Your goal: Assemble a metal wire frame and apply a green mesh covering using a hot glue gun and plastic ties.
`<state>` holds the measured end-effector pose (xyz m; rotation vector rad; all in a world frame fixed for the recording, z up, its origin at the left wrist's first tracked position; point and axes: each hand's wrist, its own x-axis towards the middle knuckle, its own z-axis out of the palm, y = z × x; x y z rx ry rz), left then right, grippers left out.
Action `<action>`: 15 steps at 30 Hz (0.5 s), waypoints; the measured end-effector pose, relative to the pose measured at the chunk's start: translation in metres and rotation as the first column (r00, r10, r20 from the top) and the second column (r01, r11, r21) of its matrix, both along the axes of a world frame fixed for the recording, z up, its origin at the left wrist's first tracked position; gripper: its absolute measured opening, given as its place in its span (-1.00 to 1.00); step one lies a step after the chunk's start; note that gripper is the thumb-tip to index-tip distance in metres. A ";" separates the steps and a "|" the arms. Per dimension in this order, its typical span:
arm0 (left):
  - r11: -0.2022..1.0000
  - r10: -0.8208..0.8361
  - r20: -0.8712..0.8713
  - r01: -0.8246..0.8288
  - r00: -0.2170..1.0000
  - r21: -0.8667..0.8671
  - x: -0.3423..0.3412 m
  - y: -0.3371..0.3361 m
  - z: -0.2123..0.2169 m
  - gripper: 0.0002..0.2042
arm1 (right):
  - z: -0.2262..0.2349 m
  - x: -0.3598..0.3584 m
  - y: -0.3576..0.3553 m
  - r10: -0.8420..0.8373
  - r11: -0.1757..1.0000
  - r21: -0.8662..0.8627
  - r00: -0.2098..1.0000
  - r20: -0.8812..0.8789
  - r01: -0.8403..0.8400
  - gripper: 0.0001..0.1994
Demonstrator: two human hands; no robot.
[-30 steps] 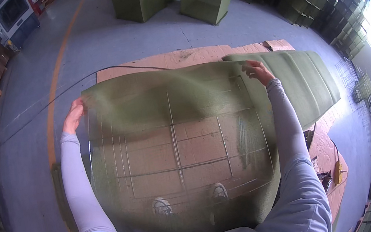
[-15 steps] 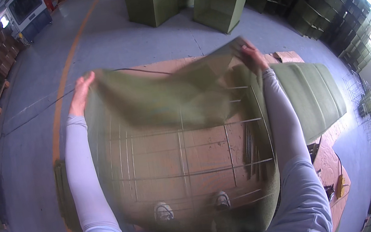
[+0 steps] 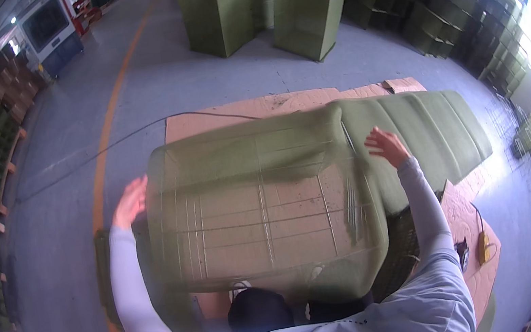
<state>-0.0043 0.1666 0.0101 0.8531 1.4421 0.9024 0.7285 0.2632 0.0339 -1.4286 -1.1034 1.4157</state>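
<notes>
Left hand (image 3: 131, 202) and right hand (image 3: 386, 145) flank translucent green fabric (image 3: 241, 141), both grips wide and empty, wire frame (image 3: 265, 221) apparently keeping it spread above flattened cardboard (image 3: 214, 117).

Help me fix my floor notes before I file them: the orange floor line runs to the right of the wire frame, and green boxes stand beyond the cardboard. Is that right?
Not quite: the orange floor line runs to the left of the wire frame, as the head view shows. Green boxes stand beyond the cardboard, as you say.
</notes>
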 end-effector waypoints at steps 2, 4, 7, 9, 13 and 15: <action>0.998 0.056 0.031 -0.056 0.998 0.010 0.003 -0.065 0.003 -0.23 | 0.003 0.009 -0.058 0.066 0.994 -0.094 0.997 0.026 -0.063 -0.50; 0.994 0.091 0.144 -0.099 0.985 0.050 0.013 -0.125 0.005 -0.27 | -0.002 0.022 -0.114 0.092 0.989 -0.113 0.996 -0.016 -0.093 -0.51; 0.992 0.082 0.291 -0.106 0.953 0.068 0.029 -0.198 -0.001 -0.34 | -0.004 0.018 -0.191 0.042 0.991 -0.116 0.984 -0.170 -0.063 -0.59; 0.985 0.149 0.311 -0.169 0.938 0.038 0.055 -0.234 0.006 -0.37 | 0.000 0.012 -0.229 0.056 0.992 -0.095 0.976 -0.209 -0.077 -0.64; 0.983 0.174 0.312 -0.183 0.934 -0.003 0.065 -0.291 -0.037 -0.47 | -0.033 0.024 -0.274 -0.019 0.983 -0.181 0.988 -0.154 -0.009 -0.73; 0.977 0.202 0.355 -0.213 0.913 -0.009 0.062 -0.312 -0.069 -0.71 | -0.037 0.017 -0.293 -0.013 0.978 -0.199 0.944 -0.331 -0.056 -0.82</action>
